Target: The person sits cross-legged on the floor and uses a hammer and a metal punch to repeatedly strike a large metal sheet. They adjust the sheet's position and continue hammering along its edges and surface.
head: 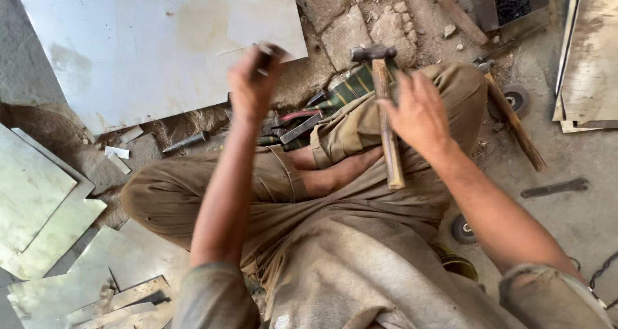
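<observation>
Near sheet edge (193, 110), left hand (252, 84) gripping perhaps a punch (264, 57), right hand (418, 113) holding hammer (385, 110)

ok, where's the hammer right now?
In the head view the hammer is right of centre, upright in the right hand, head up, its wooden handle over the person's folded leg, near the tools on the ground.

The floor (360, 26) is rough, cracked stone and dusty concrete. On it a large pale metal sheet (148, 46) lies at the upper left, and smaller cut sheet pieces (45, 213) lie in a loose pile at the lower left. Several dark hand tools (302, 126) lie on a striped cloth (351, 87) near the middle. At the right lie a wooden stick (515, 123), a flat metal bar (555, 187) and stacked boards (589, 58).
</observation>
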